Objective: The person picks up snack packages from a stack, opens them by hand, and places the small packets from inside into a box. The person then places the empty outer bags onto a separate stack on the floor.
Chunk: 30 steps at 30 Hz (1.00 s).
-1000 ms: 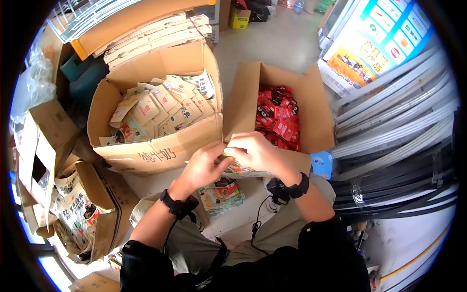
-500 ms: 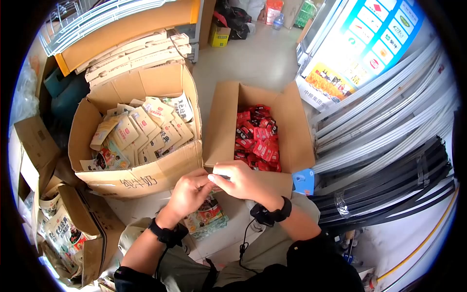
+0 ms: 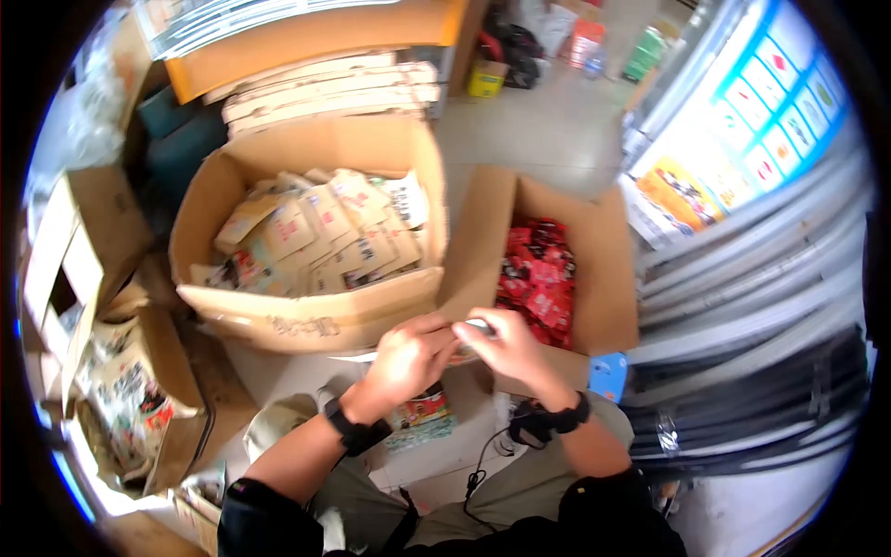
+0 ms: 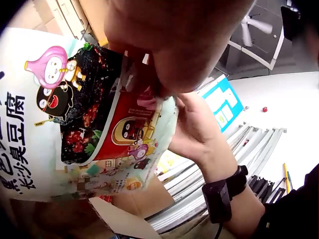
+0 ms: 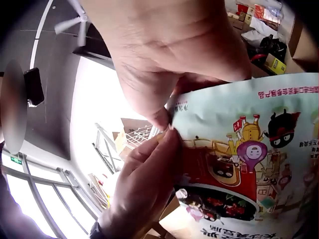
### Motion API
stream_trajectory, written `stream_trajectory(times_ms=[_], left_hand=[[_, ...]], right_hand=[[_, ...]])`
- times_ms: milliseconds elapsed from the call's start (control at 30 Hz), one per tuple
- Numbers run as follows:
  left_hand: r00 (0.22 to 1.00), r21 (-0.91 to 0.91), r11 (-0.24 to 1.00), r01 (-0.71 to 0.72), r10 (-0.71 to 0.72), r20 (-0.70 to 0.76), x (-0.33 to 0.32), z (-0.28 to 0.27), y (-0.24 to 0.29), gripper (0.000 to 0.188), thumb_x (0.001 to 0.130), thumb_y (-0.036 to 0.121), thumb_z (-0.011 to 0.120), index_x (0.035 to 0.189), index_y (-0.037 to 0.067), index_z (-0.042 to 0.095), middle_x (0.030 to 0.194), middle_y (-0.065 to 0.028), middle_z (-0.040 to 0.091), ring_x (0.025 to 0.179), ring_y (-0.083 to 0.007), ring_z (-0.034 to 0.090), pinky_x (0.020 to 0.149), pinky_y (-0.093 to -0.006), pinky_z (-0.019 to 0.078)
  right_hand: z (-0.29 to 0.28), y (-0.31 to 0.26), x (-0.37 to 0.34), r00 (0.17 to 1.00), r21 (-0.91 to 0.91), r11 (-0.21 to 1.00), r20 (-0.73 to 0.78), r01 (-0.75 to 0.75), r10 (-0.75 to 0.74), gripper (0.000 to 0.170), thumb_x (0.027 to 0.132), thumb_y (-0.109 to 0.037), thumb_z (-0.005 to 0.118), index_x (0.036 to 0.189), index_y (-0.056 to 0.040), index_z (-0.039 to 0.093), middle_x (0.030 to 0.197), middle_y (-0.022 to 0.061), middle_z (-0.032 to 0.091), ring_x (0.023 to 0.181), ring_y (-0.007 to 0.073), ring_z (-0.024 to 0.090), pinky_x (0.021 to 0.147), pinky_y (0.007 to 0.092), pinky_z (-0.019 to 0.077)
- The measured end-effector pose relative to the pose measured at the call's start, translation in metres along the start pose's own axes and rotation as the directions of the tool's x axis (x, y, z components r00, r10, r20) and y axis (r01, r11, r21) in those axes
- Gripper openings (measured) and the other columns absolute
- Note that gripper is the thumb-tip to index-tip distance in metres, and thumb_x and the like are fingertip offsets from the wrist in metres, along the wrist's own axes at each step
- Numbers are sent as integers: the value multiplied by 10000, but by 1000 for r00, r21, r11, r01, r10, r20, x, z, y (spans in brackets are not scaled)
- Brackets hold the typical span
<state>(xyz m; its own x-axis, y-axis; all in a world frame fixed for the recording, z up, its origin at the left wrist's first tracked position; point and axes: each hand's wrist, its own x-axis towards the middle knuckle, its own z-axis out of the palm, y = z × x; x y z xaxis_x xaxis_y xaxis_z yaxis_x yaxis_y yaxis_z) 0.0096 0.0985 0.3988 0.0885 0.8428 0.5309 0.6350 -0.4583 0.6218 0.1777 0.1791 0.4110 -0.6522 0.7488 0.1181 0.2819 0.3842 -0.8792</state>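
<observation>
A printed food pouch [image 4: 89, 114] with cartoon figures and a picture of dark tofu hangs from both hands. My left hand [image 3: 408, 360] pinches its edge, and my right hand [image 3: 509, 345] grips the same edge close beside it. The right wrist view shows the thumbs nearly meeting at the edge of the pouch [image 5: 284, 164]. From the head view the hands cover most of this pouch. Below them, a small stack of similar pouches [image 3: 422, 425] lies on the floor between the legs.
A large carton [image 3: 306, 314] of tan pouches stands ahead on the left. A smaller open carton [image 3: 603, 260] holds red sachets [image 3: 538, 283]. Another box of pouches [image 3: 130, 399] sits at the far left. Bundled white and black strips [image 3: 742, 381] lie along the right.
The head view has shifted and blurred. Both hands stay together at the pouch's edge, their fingertips now slightly farther apart; the pouch body that showed below them earlier is now mostly hidden.
</observation>
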Motion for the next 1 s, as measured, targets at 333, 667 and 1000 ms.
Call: stream_trajectory(times_ms=[333, 667, 1000], left_hand=[[994, -187, 978, 88, -75, 79, -5, 3, -10, 87, 812, 96, 677, 827, 11, 661, 816, -123, 604, 742, -325, 606, 638, -405, 491], [954, 191, 952, -238, 266, -140, -8, 17, -4, 77, 717, 74, 658, 765, 25, 624, 772, -68, 546, 712, -251, 598, 645, -357, 493], [993, -80, 992, 93, -98, -59, -9, 4, -11, 91, 801, 148, 698, 848, 70, 695, 794, -100, 613, 729, -297, 616, 651, -404, 513]], right_hand=[[1, -10, -1, 965, -140, 959, -52, 248, -257, 98, 855, -41, 632, 812, 44, 612, 690, 108, 558, 587, 179, 533, 540, 298, 414], [4, 22, 10, 979, -144, 989, -205, -26, -5, 177, 851, -96, 636, 745, 36, 586, 560, 64, 510, 539, 71, 436, 483, 298, 374], [5, 1, 3, 978, -156, 970, -61, 187, -199, 157, 859, -66, 641, 778, 52, 578, 652, 151, 558, 536, 189, 519, 519, 327, 413]])
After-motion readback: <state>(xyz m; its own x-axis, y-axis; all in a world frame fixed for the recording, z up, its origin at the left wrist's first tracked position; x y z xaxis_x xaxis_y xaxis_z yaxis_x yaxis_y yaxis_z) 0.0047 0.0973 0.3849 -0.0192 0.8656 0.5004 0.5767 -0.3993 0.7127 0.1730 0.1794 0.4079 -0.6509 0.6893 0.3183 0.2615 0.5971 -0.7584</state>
